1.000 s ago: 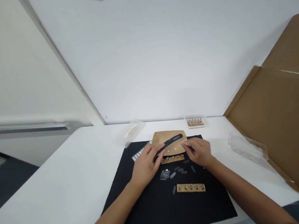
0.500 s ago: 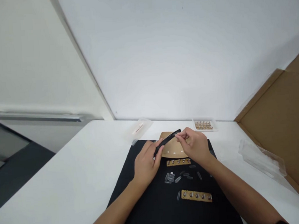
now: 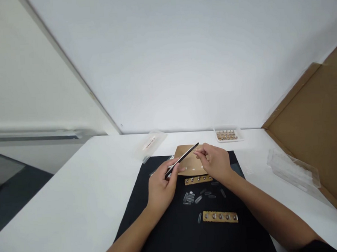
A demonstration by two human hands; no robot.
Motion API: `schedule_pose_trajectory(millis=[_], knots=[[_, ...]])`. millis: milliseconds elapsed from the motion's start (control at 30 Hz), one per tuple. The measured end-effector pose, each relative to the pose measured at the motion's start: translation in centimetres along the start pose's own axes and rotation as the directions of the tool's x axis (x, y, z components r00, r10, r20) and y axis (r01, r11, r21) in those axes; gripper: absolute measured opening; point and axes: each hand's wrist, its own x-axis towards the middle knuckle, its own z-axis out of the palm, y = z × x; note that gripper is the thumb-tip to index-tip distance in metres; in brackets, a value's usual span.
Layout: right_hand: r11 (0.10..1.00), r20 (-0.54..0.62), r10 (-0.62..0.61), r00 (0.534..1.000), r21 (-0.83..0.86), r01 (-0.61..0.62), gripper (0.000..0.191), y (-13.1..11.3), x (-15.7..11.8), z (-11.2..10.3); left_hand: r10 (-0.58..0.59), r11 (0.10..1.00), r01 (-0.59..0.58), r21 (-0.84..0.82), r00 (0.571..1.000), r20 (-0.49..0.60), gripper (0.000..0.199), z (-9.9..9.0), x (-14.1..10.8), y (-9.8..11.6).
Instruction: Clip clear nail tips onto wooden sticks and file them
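My left hand [image 3: 163, 184] is wrapped round the lower end of a slim black nail file [image 3: 185, 157], which slants up to the right, seen nearly edge-on. Beside the file's upper tip, my right hand [image 3: 214, 161] is pinched; something tiny and pale seems to be between its fingertips, too small to make out. Under both hands lies a brown card [image 3: 190, 166] with small white dots. Nearer to me, clear nail tips [image 3: 190, 197] are scattered on the black mat [image 3: 174, 231]. Two cork strips with metal studs, one upper [image 3: 198, 180] and one lower [image 3: 220, 217], lie among them.
At the back of the white table [image 3: 76, 191] are a translucent lid [image 3: 153, 143] on the left and a small white tray of studded strips [image 3: 228, 135] on the right. Further right stand a clear plastic box [image 3: 293, 170] and a large cardboard box [image 3: 312, 133].
The file has turned to a thinner, edge-on angle, and my right fingertips have come slightly away from it. The whole view has shifted a little.
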Motion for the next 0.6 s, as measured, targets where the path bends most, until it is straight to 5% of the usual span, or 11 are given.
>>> schedule_pose_trajectory(millis=[133,600], knots=[[0.999,-0.018,0.038,0.999,0.015,-0.037,0.019,0.28,0.02,0.43,-0.082,0.994,0.084,-0.075,0.996,0.041,0.031,0.30,-0.50,0.16],[0.974,0.103,0.034,0.994,0.221,-0.056,0.015,-0.65,-0.49,0.67,-0.042,0.988,0.063,-0.141,0.988,0.148,0.030,0.50,-0.62,0.06]])
